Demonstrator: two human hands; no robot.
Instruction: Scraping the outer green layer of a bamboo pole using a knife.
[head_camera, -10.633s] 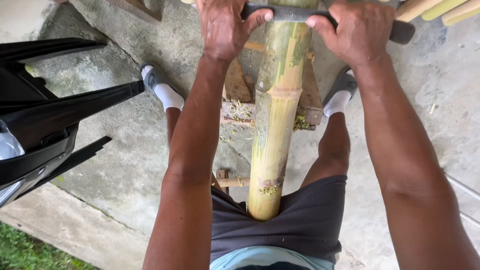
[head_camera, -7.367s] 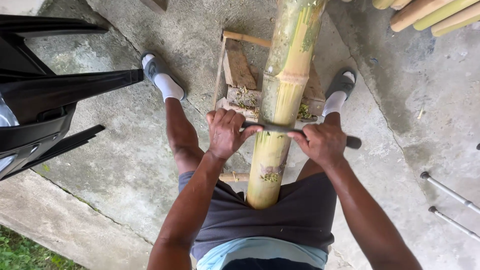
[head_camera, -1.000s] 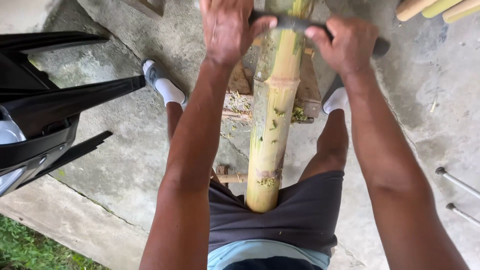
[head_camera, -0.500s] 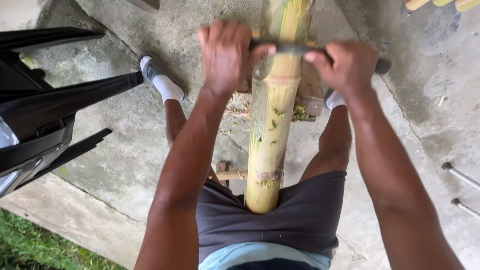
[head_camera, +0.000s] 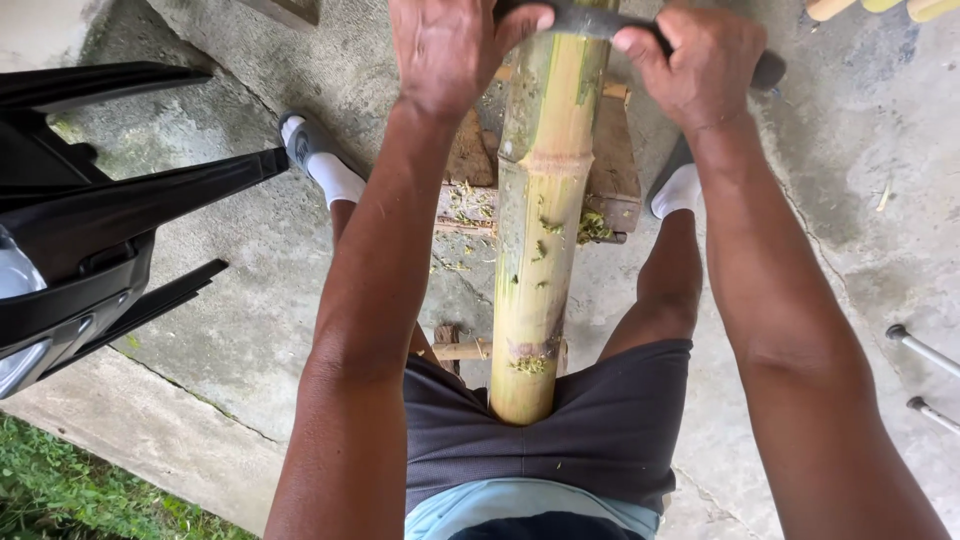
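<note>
1. Lengthwise, a thick bamboo pole (head_camera: 540, 240) is propped on a low wooden stand (head_camera: 610, 170) on the concrete floor (head_camera: 240, 240); its near end is braced against the person's lap, between the legs, and its far end runs past the top edge of the view.
2. The pole is judged stiff, hard and fairly heavy; its green-yellow skin looks smooth and probably slippery, with a raised ring at the joint.
3. A dark two-handled blade (head_camera: 600, 20) is laid across the pole near the top edge, and it is best held by its two ends, one on either side of the pole.
4. The left hand (head_camera: 450, 50) is clenched around the blade's left end, fingers fully curled, with the thumb lying over the pole.
5. The right hand (head_camera: 700, 65) is closed tightly on the right end, whose dark tip sticks out past the knuckles.
6. Green shavings (head_camera: 590, 225) are scattered on the stand beside the pole.
7. A black plastic chair (head_camera: 110, 210) is seen at the left edge, and metal rods (head_camera: 925, 350) at the right edge.
</note>
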